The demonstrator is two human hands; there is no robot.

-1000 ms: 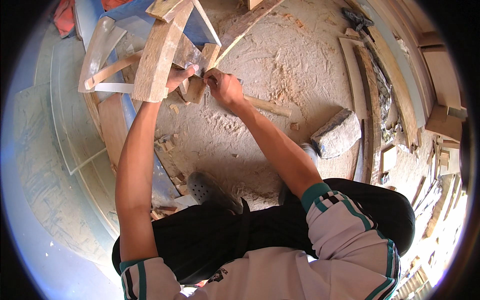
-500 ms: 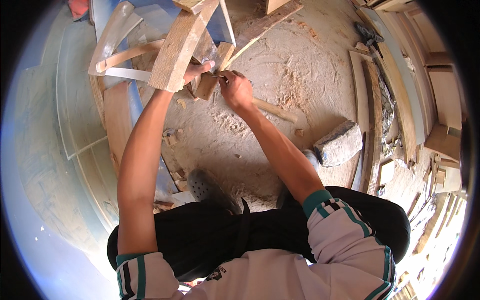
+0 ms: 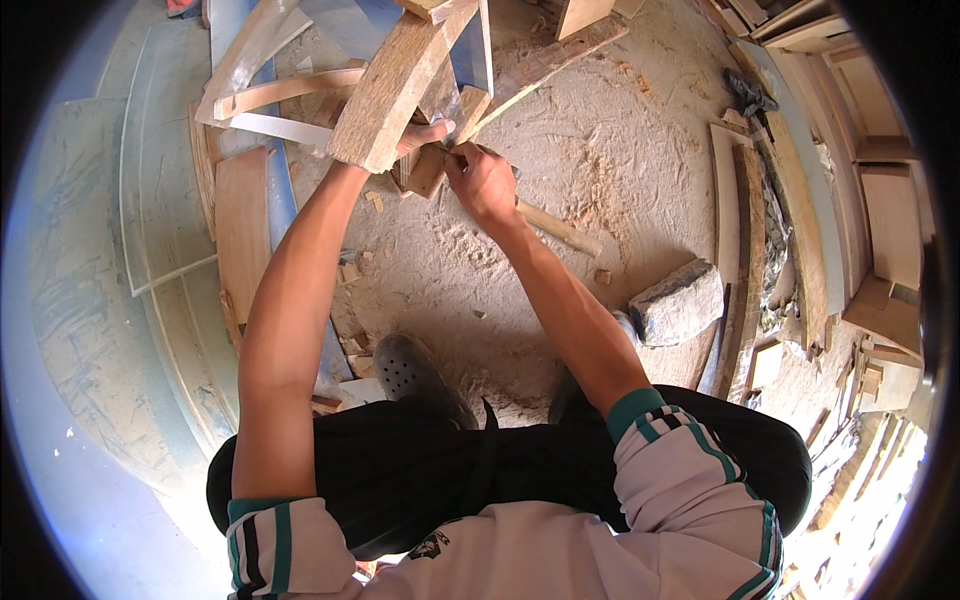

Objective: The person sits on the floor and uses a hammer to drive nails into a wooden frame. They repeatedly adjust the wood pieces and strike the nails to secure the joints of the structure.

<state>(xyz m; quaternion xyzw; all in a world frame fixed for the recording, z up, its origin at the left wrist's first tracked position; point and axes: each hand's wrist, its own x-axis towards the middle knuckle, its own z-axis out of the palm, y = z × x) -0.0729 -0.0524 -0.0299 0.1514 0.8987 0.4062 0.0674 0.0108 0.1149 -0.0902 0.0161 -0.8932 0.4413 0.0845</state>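
Observation:
My left hand (image 3: pixel 422 136) reaches behind a thick wooden bar (image 3: pixel 395 90) and is closed around the wooden frame, thumb extended; the bar hides most of its fingers. Just to the right, my right hand (image 3: pixel 484 184) is closed in a pinch on a thin, nail-like piece (image 3: pixel 446 151). Its tip points at the frame beside a small wood block (image 3: pixel 428 172). Beyond my right hand, a hammer (image 3: pixel 560 228) lies on the floor with its wooden handle showing; my hand covers most of its head.
A rough stone block (image 3: pixel 678 303) sits right of my feet. Long boards (image 3: pixel 745 250) line the right side. Sheets of glass or plastic (image 3: pixel 165 170) and a wooden panel (image 3: pixel 243 225) lie at left. Wood scraps and dust are scattered over the floor (image 3: pixel 430 270).
The frame and both hands appear shifted slightly right and up, along with the whole scene. Both hands keep their hold, with my right hand still pinching at the frame.

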